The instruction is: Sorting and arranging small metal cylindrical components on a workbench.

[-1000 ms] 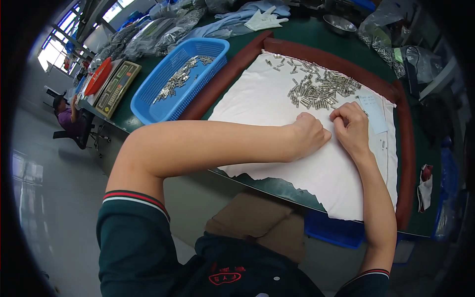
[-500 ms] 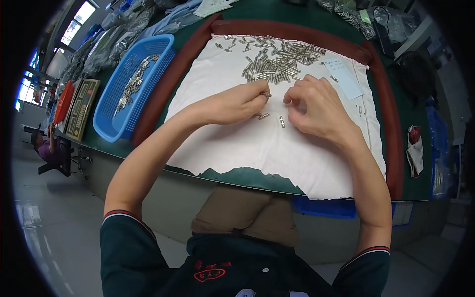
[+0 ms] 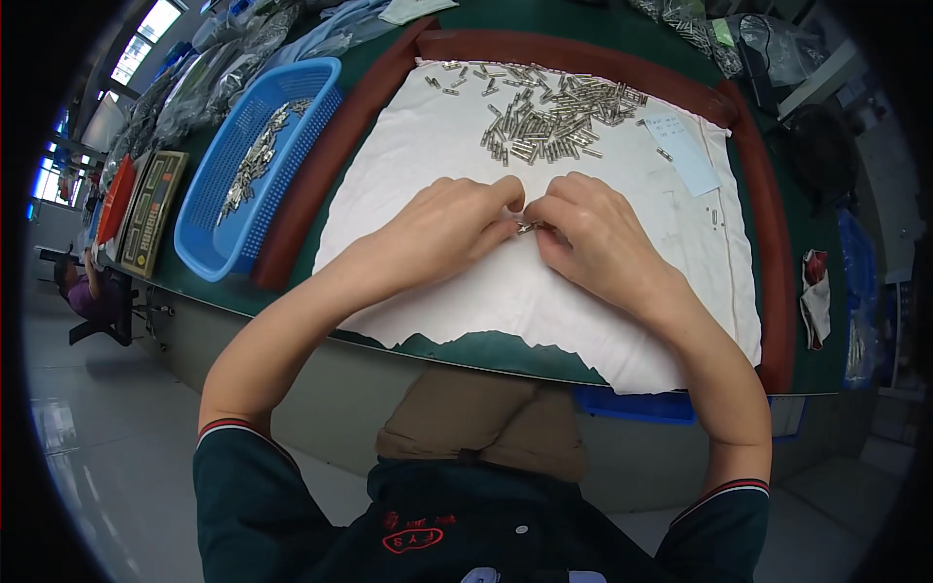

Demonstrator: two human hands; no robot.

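Note:
My left hand (image 3: 449, 225) and my right hand (image 3: 595, 231) meet over the middle of a white cloth (image 3: 428, 306). Between their fingertips sits a small shiny metal cylinder (image 3: 526, 227); both hands are closed on it with thumb and fingers. My fingers partly cover it, so I cannot tell if more than one piece is held. Beyond the hands lies a loose pile of similar silvery metal cylinders (image 3: 559, 121), with several strays at its left end. A single cylinder (image 3: 665, 154) rests by a pale blue paper slip (image 3: 685, 160), and another (image 3: 714, 217) is farther right.
Dark red raised edging (image 3: 573, 47) borders the cloth on the left, back and right. At left stands a blue plastic basket (image 3: 209, 257) holding metal parts. A red and white cloth piece (image 3: 815, 301) lies at right. Plastic bags (image 3: 233, 78) crowd the back left.
My hands have come together, the left drawing nearer to me. The two loose cylinders that lay between and below them no longer show on the cloth.

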